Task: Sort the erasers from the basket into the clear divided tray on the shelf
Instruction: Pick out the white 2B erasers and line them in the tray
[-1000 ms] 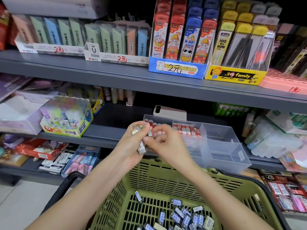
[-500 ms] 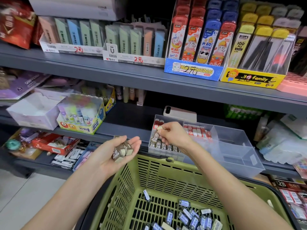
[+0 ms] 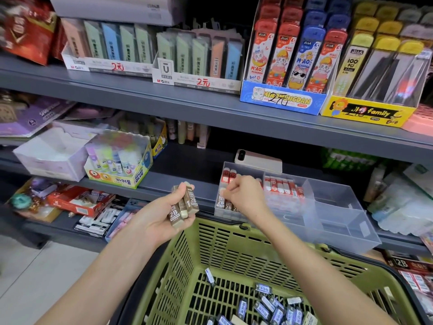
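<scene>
My left hand holds a small bunch of brown 2B erasers above the left rim of the green basket. My right hand reaches into the left compartment of the clear divided tray on the shelf, fingers pinched on a brown eraser that it sets beside a row of brown 2B erasers. Red-sleeved erasers fill the neighbouring compartment. Several blue-sleeved erasers lie on the basket floor.
A phone lies behind the tray. A glue-stick box and a white box stand to the left on the same shelf. Pencil-lead displays line the upper shelf. Eraser packs lie on the lower shelf at right.
My hands were together in front of the tray, then parted. My left hand stayed back with the brown erasers while my right hand carried one into the tray's left compartment.
</scene>
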{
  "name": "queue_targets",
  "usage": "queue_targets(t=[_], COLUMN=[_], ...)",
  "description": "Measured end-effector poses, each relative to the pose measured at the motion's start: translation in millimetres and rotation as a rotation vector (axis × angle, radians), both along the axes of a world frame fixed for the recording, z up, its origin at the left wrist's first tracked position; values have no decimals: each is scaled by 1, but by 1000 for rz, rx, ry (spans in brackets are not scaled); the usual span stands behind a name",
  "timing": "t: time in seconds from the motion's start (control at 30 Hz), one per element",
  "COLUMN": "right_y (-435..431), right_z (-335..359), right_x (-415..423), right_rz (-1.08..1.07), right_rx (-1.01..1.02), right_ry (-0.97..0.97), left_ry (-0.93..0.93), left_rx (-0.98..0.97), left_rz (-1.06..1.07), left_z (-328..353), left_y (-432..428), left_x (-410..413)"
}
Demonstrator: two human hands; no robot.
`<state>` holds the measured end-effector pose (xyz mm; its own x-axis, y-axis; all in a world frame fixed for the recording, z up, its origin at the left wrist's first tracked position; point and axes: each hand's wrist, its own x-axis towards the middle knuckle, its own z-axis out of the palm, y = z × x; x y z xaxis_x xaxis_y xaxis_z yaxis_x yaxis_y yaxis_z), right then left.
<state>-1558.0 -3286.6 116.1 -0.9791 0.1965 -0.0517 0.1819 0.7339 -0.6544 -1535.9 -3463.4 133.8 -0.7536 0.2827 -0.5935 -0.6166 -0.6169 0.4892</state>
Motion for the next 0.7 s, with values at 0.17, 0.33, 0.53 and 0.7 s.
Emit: queue_targets(t=[0.17, 0.33, 0.53, 0.7], right_y=[-4, -17, 2, 29], right_z=[16, 29, 37, 25], right_x=[15, 35, 29, 14], right_rz=[63, 459, 233, -10], right_rx=[31, -461, -777, -484], right_ry=[181, -11, 7, 13], left_ry=[58, 180, 146, 176], left_rx=[-10, -71, -30, -265], left_rz=[-76, -270, -208, -171], left_z=[-2, -2, 1, 1], left_y=[1, 3, 10, 6], left_x=[-3, 1, 3, 3])
